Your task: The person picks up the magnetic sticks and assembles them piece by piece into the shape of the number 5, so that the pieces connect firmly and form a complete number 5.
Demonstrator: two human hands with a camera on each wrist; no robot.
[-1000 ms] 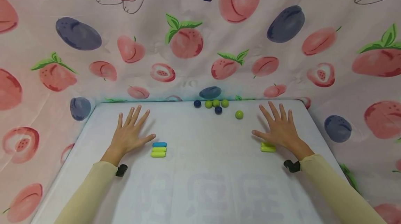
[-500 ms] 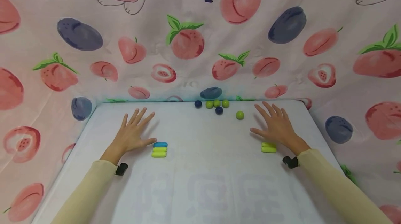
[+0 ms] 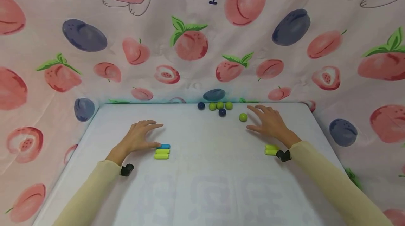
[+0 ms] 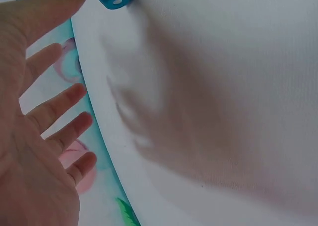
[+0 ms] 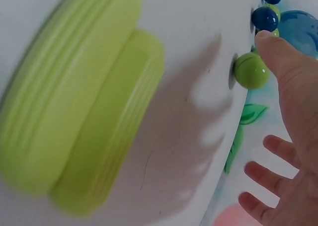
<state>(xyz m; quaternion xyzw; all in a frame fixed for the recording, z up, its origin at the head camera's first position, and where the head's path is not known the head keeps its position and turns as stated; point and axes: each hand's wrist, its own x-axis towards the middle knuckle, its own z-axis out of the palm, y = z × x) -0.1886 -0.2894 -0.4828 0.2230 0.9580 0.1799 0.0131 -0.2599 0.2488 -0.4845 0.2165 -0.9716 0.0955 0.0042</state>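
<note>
My left hand (image 3: 137, 138) hovers over the left of the table with its fingers spread and partly bent. Its thumb overlaps the end of a short blue stick (image 3: 165, 146) in the head view; contact cannot be told. Two yellow-green sticks (image 3: 162, 154) lie side by side below the blue one. On the right, my right hand (image 3: 269, 123) reaches inward, thumb and fingers apart, holding nothing. Just left of its fingertips rests a glossy green ball (image 3: 243, 117). Under the right wrist lies another pair of yellow-green sticks (image 3: 270, 152), large and grooved in the right wrist view.
At the back edge of the white table (image 3: 202, 169) sit more green balls (image 3: 220, 105) in a row. One dark blue ball (image 3: 201, 105) is left of them, another dark blue ball (image 3: 222, 113) in front. A fruit-print cloth (image 3: 190, 68) hangs behind.
My left hand has bent its fingers and turned inward, its thumb coming over the blue stick. My right hand has moved left toward the single green ball, fingers less spread. Balls and sticks stay put.
</note>
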